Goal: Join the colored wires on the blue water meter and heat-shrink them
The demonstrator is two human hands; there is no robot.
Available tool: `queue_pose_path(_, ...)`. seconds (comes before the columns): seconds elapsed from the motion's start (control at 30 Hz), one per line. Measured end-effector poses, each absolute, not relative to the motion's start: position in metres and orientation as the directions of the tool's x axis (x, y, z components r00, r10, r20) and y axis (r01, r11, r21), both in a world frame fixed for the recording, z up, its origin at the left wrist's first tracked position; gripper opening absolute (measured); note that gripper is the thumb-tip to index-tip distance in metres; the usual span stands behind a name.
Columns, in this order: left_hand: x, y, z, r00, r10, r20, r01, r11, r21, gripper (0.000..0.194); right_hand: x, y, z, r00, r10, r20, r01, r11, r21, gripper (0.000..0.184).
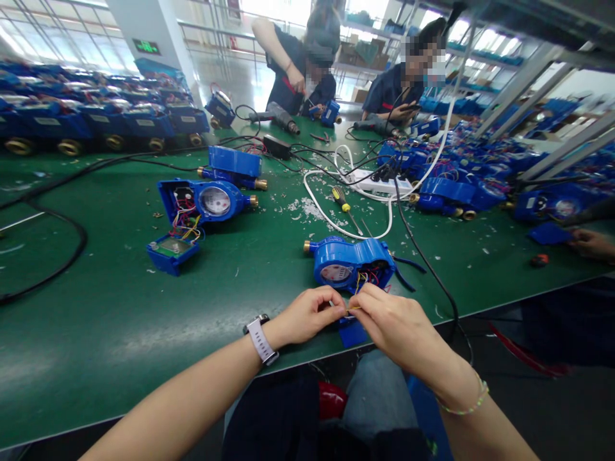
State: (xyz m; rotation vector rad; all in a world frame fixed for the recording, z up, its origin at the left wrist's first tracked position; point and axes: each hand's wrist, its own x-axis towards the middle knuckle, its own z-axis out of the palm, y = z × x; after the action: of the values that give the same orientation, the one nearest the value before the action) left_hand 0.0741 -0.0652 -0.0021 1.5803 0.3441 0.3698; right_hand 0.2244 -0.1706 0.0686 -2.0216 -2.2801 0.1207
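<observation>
A blue water meter (pixel 331 256) lies near the table's front edge with its wiring compartment uncovered. Several thin wires (pixel 361 279) come out of it toward my hands. My left hand (pixel 312 312) pinches with thumb and forefinger by a yellow wire (pixel 354 308). On the other end of that wire, my right hand (pixel 384 314) is closed in a pinch, its fingertips almost meeting the left ones. Below my fingers a blue cover (pixel 353 334) sits at the edge, partly hidden. Blue-handled pliers (pixel 404 274) lie right behind the meter.
Another opened water meter (pixel 206 200) with its cover (pixel 173 253) hanging by wires stands left. A screwdriver (pixel 342 202), a white power strip (pixel 379 182) and black cables (pixel 413 243) lie ahead. Rows of meters (pixel 96 118) fill the far left. Two people work opposite; another person's hand (pixel 593 244) is right.
</observation>
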Motion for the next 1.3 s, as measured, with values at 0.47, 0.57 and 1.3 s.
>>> queue_pose_path(0.47,0.075,-0.071,0.000,0.888,0.454,0.075,-0.029,-0.106,0.994,0.018,0.229,-0.171,0.078,-0.118,0.989,-0.089,0.991,0.112,-0.070,0.008)
queue_pose_path(0.57,0.074,-0.071,0.000,0.885,0.459,0.073,-0.023,-0.114,0.993,0.018,0.227,-0.169,0.082,-0.099,0.986,-0.133,0.994,0.092,-0.057,0.008)
queue_pose_path(1.3,0.074,-0.069,-0.004,0.876,0.479,-0.060,-0.013,0.148,0.989,0.030,0.240,-0.172,0.086,-0.025,0.988,0.152,0.965,0.063,-0.255,0.013)
